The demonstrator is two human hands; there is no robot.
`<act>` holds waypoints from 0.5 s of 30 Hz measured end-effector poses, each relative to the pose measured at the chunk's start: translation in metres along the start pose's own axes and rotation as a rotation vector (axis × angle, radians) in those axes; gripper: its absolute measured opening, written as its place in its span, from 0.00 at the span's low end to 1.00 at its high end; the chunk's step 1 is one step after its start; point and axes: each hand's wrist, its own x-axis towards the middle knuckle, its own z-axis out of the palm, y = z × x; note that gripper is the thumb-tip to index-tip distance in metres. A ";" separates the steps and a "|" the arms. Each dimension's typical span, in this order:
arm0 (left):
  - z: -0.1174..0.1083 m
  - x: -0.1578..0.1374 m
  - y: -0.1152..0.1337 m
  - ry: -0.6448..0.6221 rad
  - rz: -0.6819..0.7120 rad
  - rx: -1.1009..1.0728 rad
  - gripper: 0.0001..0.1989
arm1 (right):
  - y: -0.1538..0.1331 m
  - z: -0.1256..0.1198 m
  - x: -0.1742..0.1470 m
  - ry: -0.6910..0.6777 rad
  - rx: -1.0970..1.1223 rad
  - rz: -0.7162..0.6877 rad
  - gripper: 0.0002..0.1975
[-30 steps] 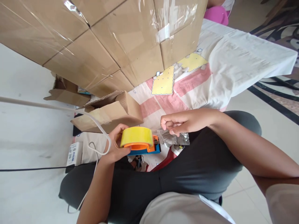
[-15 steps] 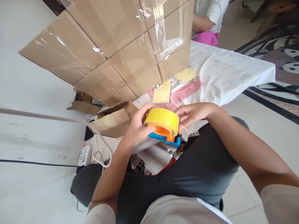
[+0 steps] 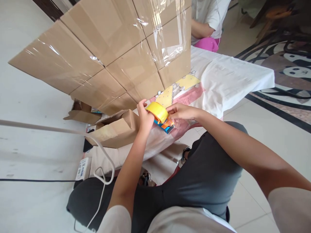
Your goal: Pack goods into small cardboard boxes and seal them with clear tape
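A blue and orange tape dispenser with a yellow roll of tape is held up in front of the table's near edge. My left hand is closed around the roll's left side, its thumb hidden behind the wrist and roll. Close by the dispenser's front end, my right hand has its fingers pinched together. A bit of clear tape shows below those fingers, seemingly between them and the dispenser; the exact contact is hard to see.
Large joined cardboard panels, covered in clear tape, stand on the cloth-covered table. An opened cardboard box sits left of my hands. Yellow paper pieces lie on the cloth. A white cable loops at left; another person sits beyond.
Both hands have moved forward with the tape dispenser, away from my lap and nearer the table edge. Clear tape now shows by my right fingers.
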 end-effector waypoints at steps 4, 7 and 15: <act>-0.007 -0.030 -0.009 0.051 -0.096 -0.101 0.40 | 0.002 0.007 0.000 0.050 -0.033 0.033 0.13; -0.014 -0.060 -0.009 0.060 -0.213 -0.273 0.30 | 0.003 0.016 0.003 0.113 -0.047 0.059 0.14; -0.014 -0.069 -0.008 -0.205 -0.421 -0.570 0.34 | 0.002 0.045 0.014 0.113 0.042 0.055 0.11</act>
